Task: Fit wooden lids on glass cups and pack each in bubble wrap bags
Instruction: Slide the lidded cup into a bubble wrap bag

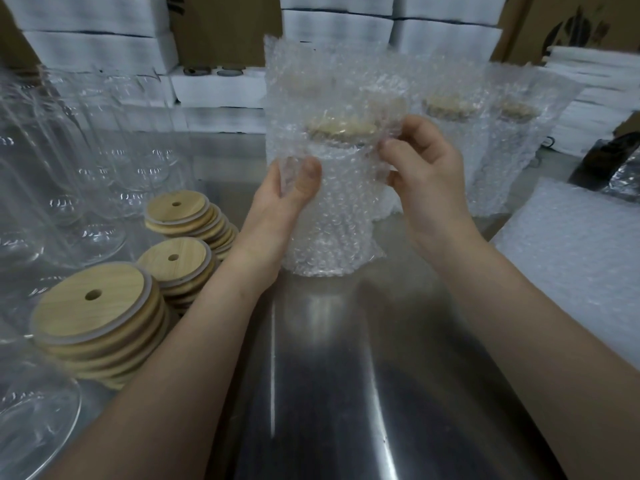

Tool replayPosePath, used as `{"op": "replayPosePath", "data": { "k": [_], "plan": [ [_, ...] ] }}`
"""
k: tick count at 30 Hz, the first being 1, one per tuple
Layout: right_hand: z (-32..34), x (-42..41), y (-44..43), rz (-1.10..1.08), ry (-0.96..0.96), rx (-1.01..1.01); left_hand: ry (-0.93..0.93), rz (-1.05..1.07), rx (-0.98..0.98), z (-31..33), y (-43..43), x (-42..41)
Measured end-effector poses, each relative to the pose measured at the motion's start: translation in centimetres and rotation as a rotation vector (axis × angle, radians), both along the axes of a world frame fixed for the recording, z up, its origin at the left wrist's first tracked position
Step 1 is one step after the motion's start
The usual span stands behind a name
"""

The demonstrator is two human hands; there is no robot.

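A bubble wrap bag [332, 209] stands upright at the table's middle with a glass cup inside; the cup's wooden lid [341, 129] shows through the wrap. My left hand [284, 199] grips the bag's left side at mid height. My right hand [422, 168] pinches the bag's right side just below the lid. Three stacks of wooden lids [100, 317] with straw holes lie at the left. Several bare glass cups [86, 161] stand at the far left.
Two packed cups in bubble wrap bags [498, 143] stand behind on the right. A pile of flat bubble wrap bags [581, 251] lies at the right edge. White foam boxes [221, 88] and cardboard boxes are stacked at the back. The steel table [332, 375] stretches toward me.
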State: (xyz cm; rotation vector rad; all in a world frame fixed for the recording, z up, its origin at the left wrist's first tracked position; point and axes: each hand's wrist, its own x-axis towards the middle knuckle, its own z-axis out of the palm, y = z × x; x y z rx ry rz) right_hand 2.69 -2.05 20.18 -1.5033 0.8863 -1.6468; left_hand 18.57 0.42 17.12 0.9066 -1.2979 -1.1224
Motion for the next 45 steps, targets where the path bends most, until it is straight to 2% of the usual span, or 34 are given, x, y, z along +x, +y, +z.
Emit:
{"op": "replayPosePath", "data": {
  "k": [5,13,23,25,27,32,35,38,45],
  "plan": [
    [0.1,0.0,0.2,-0.107,-0.058,-0.022,-0.185,-0.125,0.110,-0.4,-0.5,0.2],
    [0.5,0.3,0.5,-0.143,-0.107,-0.024,-0.571,-0.090,0.247,-0.5,-1.2,1.2],
    [0.6,0.5,1.0,-0.123,-0.094,-0.044,-0.637,-0.011,0.205,-0.5,-1.2,1.0],
    [0.6,0.4,1.0,-0.131,-0.090,-0.048,-0.591,-0.025,0.198,-0.2,-0.9,0.9],
    [0.7,0.3,0.9,-0.142,-0.090,-0.047,-0.470,-0.064,0.194,0.1,-0.5,0.9],
    [0.8,0.1,0.8,-0.152,-0.109,-0.033,0.053,-0.049,0.092,0.9,-0.5,0.6],
    [0.8,0.2,0.8,-0.147,-0.104,-0.036,0.276,-0.021,-0.021,1.3,-0.8,0.5],
    [0.7,0.2,0.8,-0.115,-0.093,-0.047,0.315,0.074,-0.121,1.5,-0.7,0.1],
    [1.0,0.1,1.0,-0.056,-0.040,-0.098,0.351,0.256,-0.183,2.5,0.0,-0.3]
  ]
}}
